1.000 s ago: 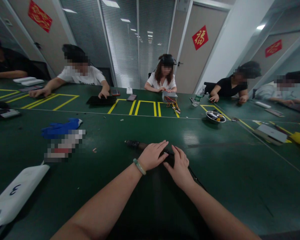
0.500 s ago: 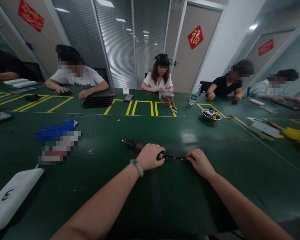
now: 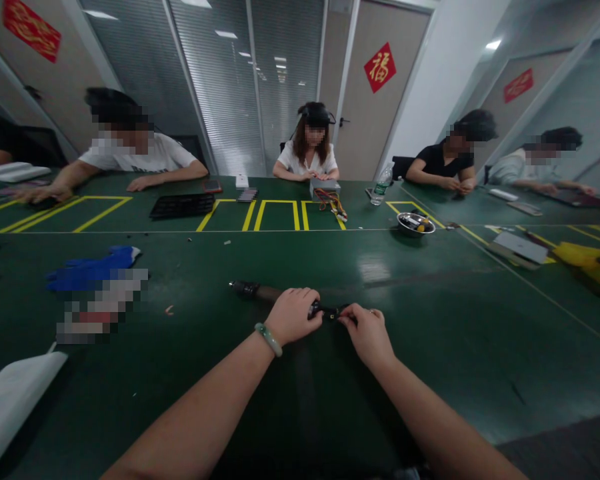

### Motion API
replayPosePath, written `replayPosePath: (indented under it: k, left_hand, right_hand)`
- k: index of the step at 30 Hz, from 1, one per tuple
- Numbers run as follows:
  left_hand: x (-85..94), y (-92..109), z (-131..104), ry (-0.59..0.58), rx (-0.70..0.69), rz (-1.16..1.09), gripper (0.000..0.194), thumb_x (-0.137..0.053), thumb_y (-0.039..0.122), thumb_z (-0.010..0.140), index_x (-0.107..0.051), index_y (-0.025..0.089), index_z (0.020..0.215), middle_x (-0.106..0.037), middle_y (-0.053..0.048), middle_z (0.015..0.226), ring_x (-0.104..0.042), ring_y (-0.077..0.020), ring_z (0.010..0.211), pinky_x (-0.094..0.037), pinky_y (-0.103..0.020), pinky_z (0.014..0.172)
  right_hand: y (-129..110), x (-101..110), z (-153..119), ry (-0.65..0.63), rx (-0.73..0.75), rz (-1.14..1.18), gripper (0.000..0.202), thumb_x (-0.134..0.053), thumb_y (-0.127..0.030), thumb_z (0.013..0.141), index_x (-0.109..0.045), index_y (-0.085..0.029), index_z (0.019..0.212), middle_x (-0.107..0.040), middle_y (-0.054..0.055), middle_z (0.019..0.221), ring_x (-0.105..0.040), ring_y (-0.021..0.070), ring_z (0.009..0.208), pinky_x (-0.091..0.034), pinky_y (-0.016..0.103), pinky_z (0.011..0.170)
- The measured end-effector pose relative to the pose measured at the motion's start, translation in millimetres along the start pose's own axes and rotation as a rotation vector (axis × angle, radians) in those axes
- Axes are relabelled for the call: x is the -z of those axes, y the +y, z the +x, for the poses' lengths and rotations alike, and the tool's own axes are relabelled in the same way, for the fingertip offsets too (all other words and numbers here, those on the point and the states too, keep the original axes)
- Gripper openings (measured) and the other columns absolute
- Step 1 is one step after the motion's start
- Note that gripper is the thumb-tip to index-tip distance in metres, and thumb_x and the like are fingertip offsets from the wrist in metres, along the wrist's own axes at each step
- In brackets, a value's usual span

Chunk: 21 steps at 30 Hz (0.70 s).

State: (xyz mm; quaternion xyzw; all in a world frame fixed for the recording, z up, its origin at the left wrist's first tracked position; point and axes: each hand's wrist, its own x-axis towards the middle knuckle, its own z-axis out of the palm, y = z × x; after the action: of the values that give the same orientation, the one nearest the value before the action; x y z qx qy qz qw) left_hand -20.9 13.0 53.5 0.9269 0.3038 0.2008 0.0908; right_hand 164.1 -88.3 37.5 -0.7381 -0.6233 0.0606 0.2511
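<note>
A dark, stick-shaped electric screwdriver (image 3: 265, 293) lies across the green table, its small metal tip pointing left. My left hand (image 3: 294, 315), with a green bangle at the wrist, is wrapped round its right end. From that end a short black cord (image 3: 331, 313) with small yellowish bits runs to the right. The fingers of my right hand (image 3: 367, 330) are closed in a pinch on this cord, close to my left hand. My fingers hide part of the screwdriver's rear end and the cord's far end.
Left of my hands lie a blue glove (image 3: 95, 268), a blurred-out item and a white power strip or box (image 3: 23, 393). Beyond are a metal bowl (image 3: 417, 225) of parts, a black tray (image 3: 183, 206), a water bottle (image 3: 381, 185) and a grey box with wires (image 3: 325, 189). Several people sit opposite.
My right hand has moved left along the cord, nearer to my left hand, and less cord shows between them. The view has shifted slightly right. A person at the left has reached further out.
</note>
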Motion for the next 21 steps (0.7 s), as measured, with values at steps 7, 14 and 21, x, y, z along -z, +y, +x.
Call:
replayPosePath:
  k: [7,14,21]
  left_hand:
    - [1.7,-1.9,0.7,0.006,-0.056,-0.04,0.025,-0.06,0.035,0.084,-0.056,0.022,0.105,-0.064,-0.004,0.103,-0.058,-0.0216,0.097,-0.041,-0.038,0.09]
    - [1.9,-2.2,3.0,-0.024,-0.165,-0.046,0.014,-0.057,0.025,0.086,-0.061,0.026,0.1,-0.06,-0.001,0.118,-0.055,-0.0197,0.108,-0.041,-0.037,0.095]
    - [-5.1,-4.3,5.1,-0.048,-0.169,-0.071,0.013,-0.058,0.023,0.085,-0.063,0.027,0.096,-0.062,0.001,0.114,-0.057,-0.018,0.105,-0.043,-0.035,0.091]
  right_hand:
    - [7.6,-3.2,6.6,-0.03,0.071,0.011,0.014,-0.057,-0.024,0.086,-0.068,-0.027,0.094,-0.07,-0.001,0.095,-0.062,0.0179,0.092,-0.038,0.033,0.087]
    - [3.2,-2.3,4.5,0.012,0.12,-0.038,0.011,-0.058,-0.023,0.086,-0.067,-0.026,0.091,-0.07,-0.001,0.093,-0.061,0.0186,0.091,-0.037,0.034,0.088]
    - [-0.1,-0.8,4.5,0.042,0.116,-0.038,0.012,-0.055,-0.025,0.088,-0.067,-0.026,0.09,-0.071,-0.001,0.092,-0.062,0.0171,0.089,-0.034,0.035,0.089]
